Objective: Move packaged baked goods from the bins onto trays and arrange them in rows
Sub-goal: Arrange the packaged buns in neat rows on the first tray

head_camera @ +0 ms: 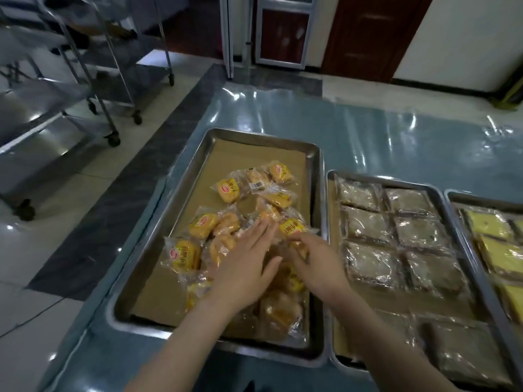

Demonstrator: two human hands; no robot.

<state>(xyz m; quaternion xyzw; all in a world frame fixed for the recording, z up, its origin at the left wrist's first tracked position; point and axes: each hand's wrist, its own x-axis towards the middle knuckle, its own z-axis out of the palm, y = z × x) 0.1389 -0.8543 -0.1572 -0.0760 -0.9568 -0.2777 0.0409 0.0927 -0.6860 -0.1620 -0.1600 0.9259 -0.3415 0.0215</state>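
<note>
A steel tray (158, 244) lined with brown paper holds a loose heap of small yellow packaged cakes (227, 190) in clear wrappers, lying at all angles. My left hand (243, 267) rests flat on the heap with its fingers spread and holds nothing. Just to its right, my right hand (317, 264) curls over the packs, and its fingertips pinch one yellow pack (291, 227) near the tray's right wall. Several packs under both hands are hidden.
To the right stands a second tray (330, 250) with brownish packaged squares set in neat rows. At the far right a third tray (450, 195) holds yellow packaged slabs. Everything sits on a table covered with glossy blue plastic (368, 131). Steel wheeled racks (85, 89) stand at left.
</note>
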